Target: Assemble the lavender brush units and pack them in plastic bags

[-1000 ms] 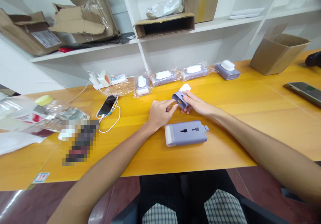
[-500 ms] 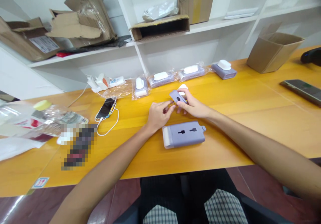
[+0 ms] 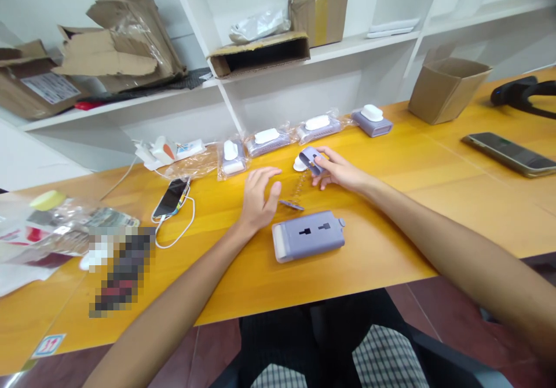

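My right hand (image 3: 339, 171) grips a small lavender part with a white cap (image 3: 310, 159) just above the yellow table (image 3: 391, 226). My left hand (image 3: 257, 198) hovers open beside it, fingers spread, holding nothing. A thin chain (image 3: 297, 190) hangs down from the lavender part, and a small flat piece (image 3: 291, 205) lies on the table at its lower end. A larger lavender block with two slots (image 3: 307, 236) lies flat in front of both hands.
Bagged lavender units (image 3: 267, 140) line the back of the table, one unbagged (image 3: 372, 120). A phone with a white cable (image 3: 171, 198) lies left, another phone (image 3: 508, 153) right. A cardboard box (image 3: 447, 87) stands at back right. Plastic bags (image 3: 56, 226) lie far left.
My left hand let go of the small part and opened, drawing back to the left. My right hand lifted the part away, and the chain now hangs from it.
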Motion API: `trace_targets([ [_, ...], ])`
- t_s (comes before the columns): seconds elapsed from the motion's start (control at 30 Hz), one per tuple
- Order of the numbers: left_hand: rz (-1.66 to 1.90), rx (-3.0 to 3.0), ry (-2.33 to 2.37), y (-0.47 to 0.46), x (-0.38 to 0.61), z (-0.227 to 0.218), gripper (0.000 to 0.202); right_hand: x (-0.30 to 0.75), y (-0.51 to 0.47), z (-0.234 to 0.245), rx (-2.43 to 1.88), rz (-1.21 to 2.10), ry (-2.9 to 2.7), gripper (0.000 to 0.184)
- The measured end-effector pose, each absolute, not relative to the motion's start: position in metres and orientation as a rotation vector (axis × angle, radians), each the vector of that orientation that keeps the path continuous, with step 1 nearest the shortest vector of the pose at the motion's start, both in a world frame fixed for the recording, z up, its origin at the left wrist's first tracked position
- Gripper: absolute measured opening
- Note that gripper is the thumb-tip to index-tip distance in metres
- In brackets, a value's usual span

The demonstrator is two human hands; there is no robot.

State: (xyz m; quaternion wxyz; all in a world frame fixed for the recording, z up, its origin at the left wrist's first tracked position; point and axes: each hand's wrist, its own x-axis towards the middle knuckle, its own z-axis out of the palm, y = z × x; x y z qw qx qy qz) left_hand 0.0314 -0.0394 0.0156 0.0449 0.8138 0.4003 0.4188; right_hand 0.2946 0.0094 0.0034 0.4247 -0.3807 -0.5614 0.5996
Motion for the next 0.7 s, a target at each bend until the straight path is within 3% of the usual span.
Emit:
trace_targets([
  [0.17,0.865,2.458,0.724,-0.065,0.042,0.028,0.037,0.312,0.022,0.003,-0.963,1.507,-1.247,0.031],
  [0.3,0.312,2.480,0.637,-0.082,0.049,0.042,0.081,0.316,0.026,0.003,-0.931,1.541,-1.176,0.033],
  [0.37,0.186,2.478,0.726,-0.081,0.047,0.047,0.092,0.317,0.027,0.003,-0.918,1.558,-1.148,0.029],
  [0.7,0.204,2.511,1.250,-0.029,0.007,0.047,0.074,0.319,0.029,0.005,-0.922,1.600,-0.970,0.012],
])
